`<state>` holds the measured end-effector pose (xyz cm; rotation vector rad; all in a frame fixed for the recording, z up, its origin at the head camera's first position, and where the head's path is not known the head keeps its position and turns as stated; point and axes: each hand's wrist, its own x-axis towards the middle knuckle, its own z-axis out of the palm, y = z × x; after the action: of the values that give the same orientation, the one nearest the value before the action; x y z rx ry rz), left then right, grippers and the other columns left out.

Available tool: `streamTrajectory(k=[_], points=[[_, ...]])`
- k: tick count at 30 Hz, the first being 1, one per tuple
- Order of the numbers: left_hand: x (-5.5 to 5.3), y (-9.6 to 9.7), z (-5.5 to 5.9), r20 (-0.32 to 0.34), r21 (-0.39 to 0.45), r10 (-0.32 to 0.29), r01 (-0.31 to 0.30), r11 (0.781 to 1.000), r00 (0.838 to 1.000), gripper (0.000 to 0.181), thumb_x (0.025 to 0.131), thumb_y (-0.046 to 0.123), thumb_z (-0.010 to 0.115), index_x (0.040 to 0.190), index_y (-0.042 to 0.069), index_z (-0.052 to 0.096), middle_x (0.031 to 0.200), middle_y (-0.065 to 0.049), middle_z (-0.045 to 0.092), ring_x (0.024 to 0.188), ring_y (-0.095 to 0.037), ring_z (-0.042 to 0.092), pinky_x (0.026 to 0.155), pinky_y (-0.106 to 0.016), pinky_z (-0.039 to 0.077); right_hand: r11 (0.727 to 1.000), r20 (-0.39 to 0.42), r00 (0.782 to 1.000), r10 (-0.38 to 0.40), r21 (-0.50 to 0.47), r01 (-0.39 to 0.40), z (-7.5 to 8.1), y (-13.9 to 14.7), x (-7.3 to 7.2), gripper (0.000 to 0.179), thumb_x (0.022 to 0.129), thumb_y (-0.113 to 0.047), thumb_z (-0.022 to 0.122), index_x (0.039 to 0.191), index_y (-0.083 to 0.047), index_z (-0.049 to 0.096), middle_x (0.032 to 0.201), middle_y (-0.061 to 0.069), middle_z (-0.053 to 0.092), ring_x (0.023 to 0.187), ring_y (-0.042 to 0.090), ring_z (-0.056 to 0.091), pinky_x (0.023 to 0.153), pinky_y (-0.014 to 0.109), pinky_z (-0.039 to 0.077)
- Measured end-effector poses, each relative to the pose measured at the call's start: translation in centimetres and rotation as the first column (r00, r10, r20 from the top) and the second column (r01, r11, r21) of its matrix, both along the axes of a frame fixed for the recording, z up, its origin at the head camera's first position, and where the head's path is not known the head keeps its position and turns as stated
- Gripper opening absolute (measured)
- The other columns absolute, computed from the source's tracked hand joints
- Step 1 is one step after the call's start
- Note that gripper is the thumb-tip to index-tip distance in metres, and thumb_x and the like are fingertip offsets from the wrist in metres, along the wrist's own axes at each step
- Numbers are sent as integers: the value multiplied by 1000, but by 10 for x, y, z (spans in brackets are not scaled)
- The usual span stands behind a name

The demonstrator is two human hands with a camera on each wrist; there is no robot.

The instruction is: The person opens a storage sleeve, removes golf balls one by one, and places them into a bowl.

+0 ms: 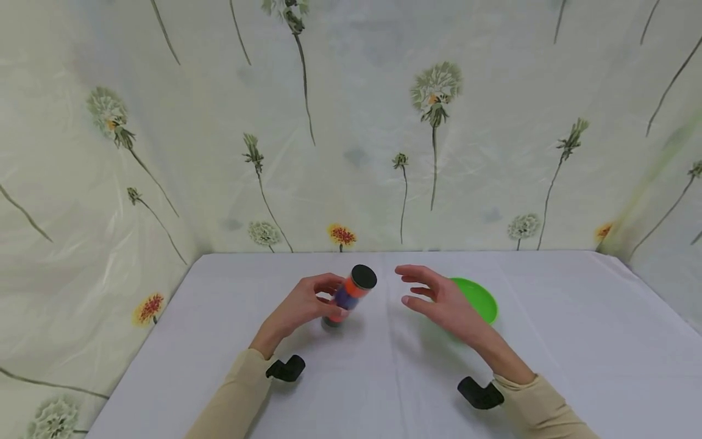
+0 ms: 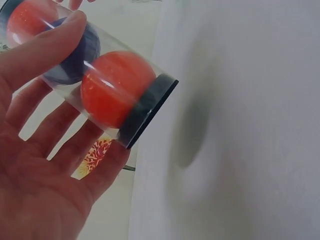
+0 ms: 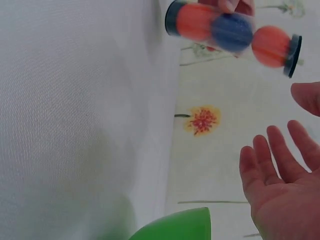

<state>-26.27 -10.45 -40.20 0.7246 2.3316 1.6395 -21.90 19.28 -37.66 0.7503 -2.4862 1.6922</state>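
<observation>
A clear tube (image 1: pixel 349 296) with black caps at both ends leans to the right in my left hand (image 1: pixel 304 299), which holds it around the middle between thumb and fingers. Inside sit two orange balls and a blue ball (image 3: pixel 231 32) between them. In the left wrist view, the lower black cap (image 2: pixel 148 111) is off the table, its shadow falling on the cloth. My right hand (image 1: pixel 446 305) hovers to the right of the tube, fingers apart and loosely bent, with nothing in it. Behind that hand stands a bright green bowl (image 1: pixel 479 300), partly hidden by it.
White cloth (image 1: pixel 378 390) covers the table. A flower-printed curtain (image 1: pixel 351 122) hangs along the back edge and both sides. Black wrist-camera mounts (image 1: pixel 480 393) stick out beside each sleeve.
</observation>
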Motion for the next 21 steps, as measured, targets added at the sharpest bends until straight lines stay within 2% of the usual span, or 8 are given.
streamTrajectory(k=[8,16,21], points=[[1,5,5,-52,-113,8,-14,993,999,44,78,19,84,118,20,68,108,3,65,102,-20,56,82,-35,51,999,-5,1000,-15,38,15,-1,-4,1,51,91,-12,71,138,-15,53,136,2,55,122,21,53,98,39,46],[1,10,9,-78,-169,-1,-12,985,997,42,78,18,83,117,22,69,103,5,66,100,-18,56,81,-35,51,998,7,1000,-11,56,10,-1,-9,1,51,92,-14,71,139,-18,53,138,1,53,121,22,54,97,41,47],[0,12,8,-90,-189,-7,-10,982,996,43,77,20,83,118,23,69,102,6,65,100,-18,55,81,-35,50,998,16,1000,-4,68,3,-2,-11,0,54,90,-16,73,139,-17,52,139,5,53,122,28,53,97,45,47]])
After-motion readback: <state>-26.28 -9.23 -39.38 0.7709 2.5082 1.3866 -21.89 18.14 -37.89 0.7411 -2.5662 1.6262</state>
